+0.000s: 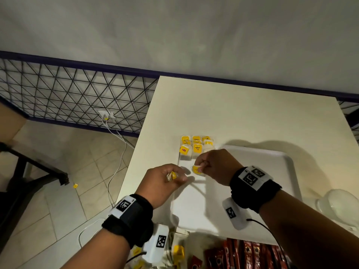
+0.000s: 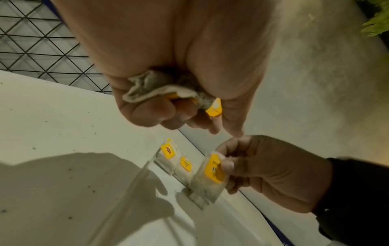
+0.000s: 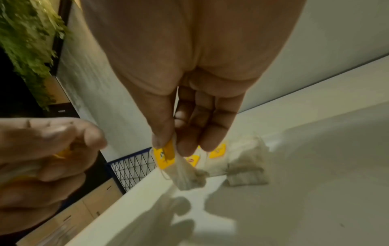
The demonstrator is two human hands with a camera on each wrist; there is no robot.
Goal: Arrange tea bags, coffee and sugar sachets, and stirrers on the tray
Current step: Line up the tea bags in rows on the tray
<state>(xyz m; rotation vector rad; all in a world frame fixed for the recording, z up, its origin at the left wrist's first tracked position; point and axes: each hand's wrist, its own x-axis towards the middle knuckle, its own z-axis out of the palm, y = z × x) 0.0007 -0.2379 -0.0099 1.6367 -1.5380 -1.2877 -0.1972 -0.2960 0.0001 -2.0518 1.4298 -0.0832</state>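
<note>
Pinched in right hand (image 1: pixel 213 166): pale tea bag (image 2: pixel 210 176) (yellow tag), over white tray (image 1: pixel 272 162). Clenched in left hand (image 1: pixel 163 181): crumpled tea bags (image 2: pixel 160 88).

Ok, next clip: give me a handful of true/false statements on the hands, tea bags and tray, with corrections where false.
1. The right hand pinches one tea bag over the tray. True.
2. The left hand is empty. False: it grips a bunch of tea bags.
3. Tea bags already lie in rows at the tray's far left corner. True.
4. The red sachets lie on the tray. False: they lie on the table, nearer than the tray.
5. A yellow tag lies on the floor. True.
</note>
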